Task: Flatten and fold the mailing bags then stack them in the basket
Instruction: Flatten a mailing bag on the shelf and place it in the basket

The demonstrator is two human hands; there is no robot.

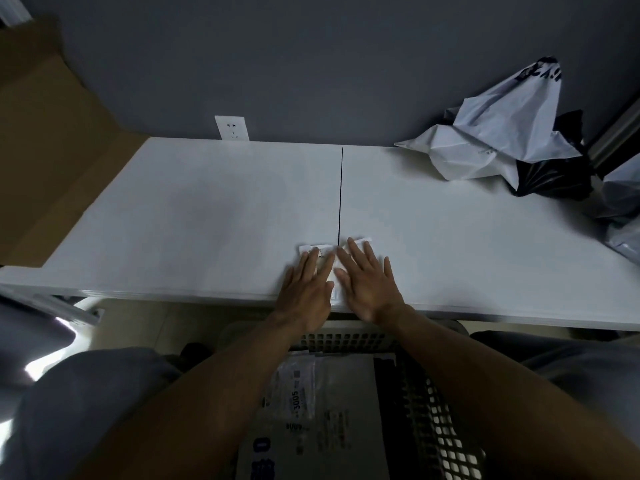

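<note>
While both palms lie flat with fingers straight, the left hand (304,289) and the right hand (369,285) press side by side on a small folded mailing bag (314,247), gripping nothing. The bag sits at the near edge of the white table (207,220), across its dark seam (341,195). Bare tabletop stretches left and far of the hands. Crumpled bags (502,140) crowd the far right corner. Below the near edge, the basket (346,338) holds flattened bags (332,420).

Dark grey wall (311,46), white socket (231,128); white table (207,209), centre seam; possibly cardboard (41,133) left; dim light
</note>
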